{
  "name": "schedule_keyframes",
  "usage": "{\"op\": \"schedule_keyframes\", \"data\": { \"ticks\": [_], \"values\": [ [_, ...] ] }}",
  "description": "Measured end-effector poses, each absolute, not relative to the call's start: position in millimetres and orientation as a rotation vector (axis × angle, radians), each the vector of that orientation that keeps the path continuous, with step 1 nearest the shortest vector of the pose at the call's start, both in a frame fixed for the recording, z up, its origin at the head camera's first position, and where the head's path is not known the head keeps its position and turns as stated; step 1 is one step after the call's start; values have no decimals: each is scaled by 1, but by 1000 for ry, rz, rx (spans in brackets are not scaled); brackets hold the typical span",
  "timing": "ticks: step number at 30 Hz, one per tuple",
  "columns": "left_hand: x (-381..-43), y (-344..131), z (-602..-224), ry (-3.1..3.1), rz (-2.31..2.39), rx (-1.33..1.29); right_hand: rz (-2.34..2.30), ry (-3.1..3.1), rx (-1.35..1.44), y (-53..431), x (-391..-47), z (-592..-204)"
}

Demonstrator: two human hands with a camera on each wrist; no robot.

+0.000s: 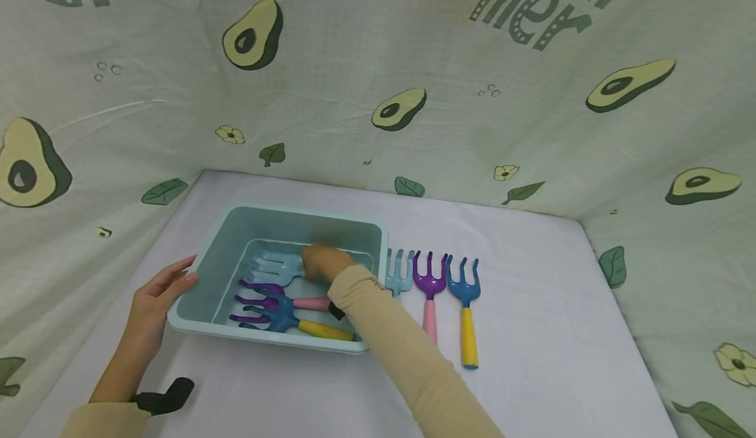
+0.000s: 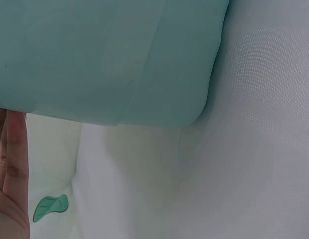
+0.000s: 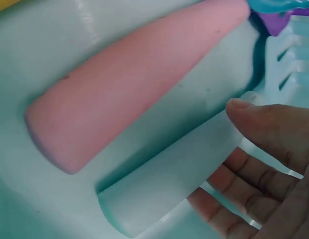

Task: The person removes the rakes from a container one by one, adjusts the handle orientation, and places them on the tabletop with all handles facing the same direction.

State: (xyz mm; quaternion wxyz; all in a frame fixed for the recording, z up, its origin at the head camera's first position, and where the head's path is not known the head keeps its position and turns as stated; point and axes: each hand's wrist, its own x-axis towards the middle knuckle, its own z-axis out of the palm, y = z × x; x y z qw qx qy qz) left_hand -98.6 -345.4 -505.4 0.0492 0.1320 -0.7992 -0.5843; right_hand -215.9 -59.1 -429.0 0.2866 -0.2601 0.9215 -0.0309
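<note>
A light blue-green plastic basin point(image 1: 277, 338) stands on the table with toy-like garden hand forks inside. My left hand point(image 1: 156, 300) touches the basin's left rim, and in the left wrist view its straight fingers point(image 2: 16, 149) meet the basin's outer side. Inside the basin, my right hand point(image 1: 325, 262) holds a light blue garden fork point(image 1: 274, 268). In the right wrist view, thumb and fingers are round its whitish handle point(image 3: 169, 174). Beside it lie a purple garden fork with a pink handle point(image 3: 139, 84) and a blue garden fork point(image 1: 282, 313) with a yellow handle.
Right of the basin, a light blue fork point(image 1: 399, 274), a purple fork point(image 1: 429, 284) with a pink handle and a blue fork point(image 1: 464, 290) with a yellow handle lie in a row on the white tablecloth point(image 1: 543, 313). An avocado-print cloth point(image 1: 331, 50) hangs behind.
</note>
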Motion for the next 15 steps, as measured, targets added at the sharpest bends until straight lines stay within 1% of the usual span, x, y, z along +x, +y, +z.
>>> {"op": "schedule_keyframes", "data": {
  "ticks": [3, 7, 11, 14, 15],
  "values": [
    [-102, -351, -519, -2401, -1777, 434, -62, 2464, -673, -58, -213, -429],
    [-102, -351, -518, -2396, -1776, 435, -37, 2441, -664, -57, -212, -428],
    [-95, -335, -492, -2394, -1793, 419, -6, 2410, -654, -57, -212, -428],
    [-86, -316, -460, -2437, -1779, 429, 19, 2394, -664, -58, -213, -428],
    [-87, -317, -462, -2435, -1777, 427, 22, 2389, -666, -58, -213, -428]
  ]
}}
